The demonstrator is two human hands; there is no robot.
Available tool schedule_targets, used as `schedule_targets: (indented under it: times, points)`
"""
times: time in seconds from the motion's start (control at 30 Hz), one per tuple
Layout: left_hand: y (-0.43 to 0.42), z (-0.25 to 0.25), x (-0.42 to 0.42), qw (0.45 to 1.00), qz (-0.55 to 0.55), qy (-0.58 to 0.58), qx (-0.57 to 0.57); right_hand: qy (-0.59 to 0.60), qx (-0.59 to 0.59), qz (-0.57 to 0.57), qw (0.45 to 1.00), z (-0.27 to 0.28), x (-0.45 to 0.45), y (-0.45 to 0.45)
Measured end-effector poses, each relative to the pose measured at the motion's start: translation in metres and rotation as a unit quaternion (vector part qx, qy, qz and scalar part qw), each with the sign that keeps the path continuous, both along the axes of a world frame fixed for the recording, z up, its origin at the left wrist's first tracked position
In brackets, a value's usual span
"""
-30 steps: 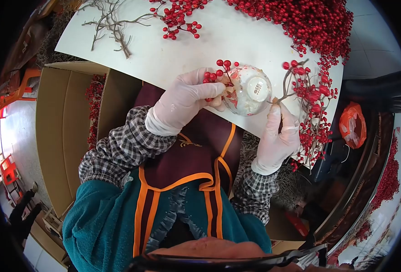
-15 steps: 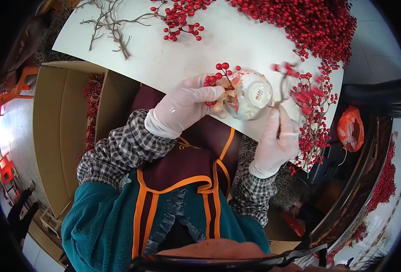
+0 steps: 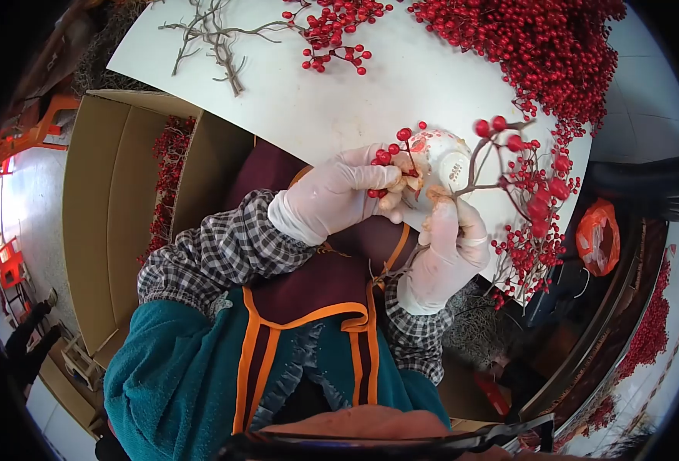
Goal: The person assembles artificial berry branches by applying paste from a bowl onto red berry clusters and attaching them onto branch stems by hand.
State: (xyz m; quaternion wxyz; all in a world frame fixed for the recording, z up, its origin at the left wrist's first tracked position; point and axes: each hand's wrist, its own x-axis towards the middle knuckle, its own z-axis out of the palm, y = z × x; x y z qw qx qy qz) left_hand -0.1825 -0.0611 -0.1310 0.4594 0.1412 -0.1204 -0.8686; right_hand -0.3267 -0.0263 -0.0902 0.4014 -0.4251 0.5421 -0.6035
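Observation:
My left hand (image 3: 343, 192), in a pale glove, pinches a small red berry sprig (image 3: 384, 157) over the table's front edge. My right hand (image 3: 448, 244), gloved too, is closed on the stem of a larger berry branch (image 3: 474, 170), whose berries spread out to the right. Both sets of fingertips are close together, in front of an upturned patterned bowl (image 3: 454, 165) with its round foot showing. Whether the fingertips touch the bowl is hidden.
A big heap of red berries (image 3: 531, 46) covers the back right of the white table (image 3: 301, 107). Bare brown twigs (image 3: 220, 38) lie at the back left, beside a berry cluster (image 3: 339, 31). An open cardboard box (image 3: 124, 207) stands at left, an orange bag (image 3: 598, 238) at right.
My right hand has moved left, bringing its branch closer to my left hand. The fingertips are now nearly together in front of the bowl. The whole view has shifted slightly.

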Motion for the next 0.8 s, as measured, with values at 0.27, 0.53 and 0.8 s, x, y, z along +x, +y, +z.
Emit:
schedule_targets:
  times: [0.27, 0.53, 0.8]
  points:
    - [0.002, 0.003, 0.001, 0.998, -0.013, -0.020, -0.063, -0.114, 0.003, -0.013, 0.993, -0.017, 0.005, 0.002]
    - [0.003, -0.003, 0.005, 1.000, -0.016, 0.023, 0.011, -0.119, 0.013, 0.057, 0.991, -0.004, 0.011, 0.000]
    - [0.006, -0.003, 0.008, 0.999, -0.031, -0.022, -0.028, -0.156, 0.016, 0.032, 0.987, -0.019, 0.003, 0.002]
